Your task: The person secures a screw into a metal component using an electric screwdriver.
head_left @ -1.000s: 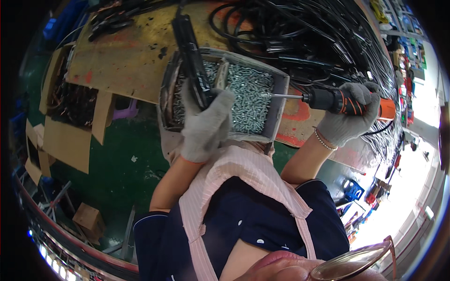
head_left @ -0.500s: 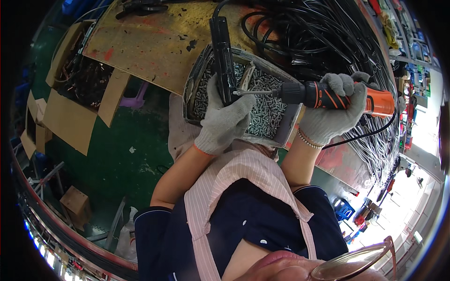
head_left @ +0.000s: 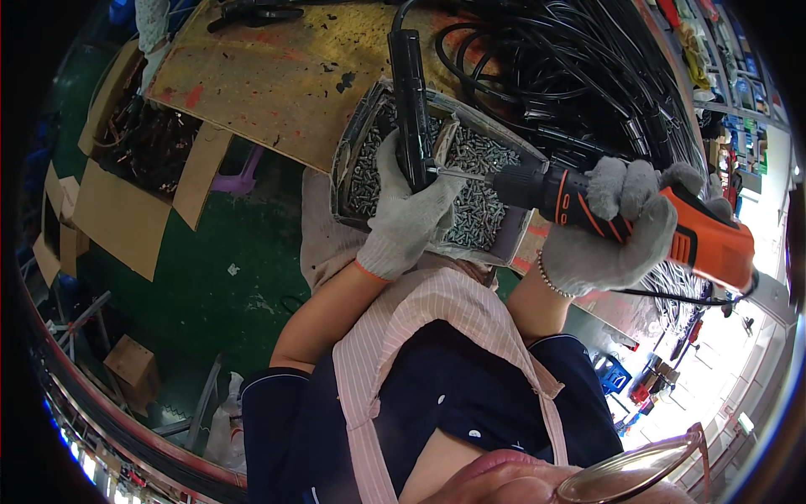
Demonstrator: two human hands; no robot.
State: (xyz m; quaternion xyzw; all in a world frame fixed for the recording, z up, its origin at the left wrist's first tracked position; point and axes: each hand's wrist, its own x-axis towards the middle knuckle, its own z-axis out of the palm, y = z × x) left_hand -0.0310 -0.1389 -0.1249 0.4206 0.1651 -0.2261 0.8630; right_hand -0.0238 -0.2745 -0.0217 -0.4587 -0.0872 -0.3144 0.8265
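My left hand, in a grey knitted glove, is closed around the lower end of a long black housing with a cable at its top. My gloved right hand grips an orange and black electric screwdriver, its bit pointing left. The bit tip meets the side of the housing near my left fingers; whether a screw sits there is too small to tell. Beneath both lies a divided grey bin with many small screws in its compartments.
The worn yellow tabletop extends beyond the bin. Black cables are heaped at the far right. An open cardboard box with dark parts stands at the left. Another person's patterned sleeve shows above it. A power cord trails from the screwdriver.
The screwdriver's body has swung right and downward with my right hand, tilting the tool. The housing has shifted slightly right. Another person's sleeve has come into view at the upper left.
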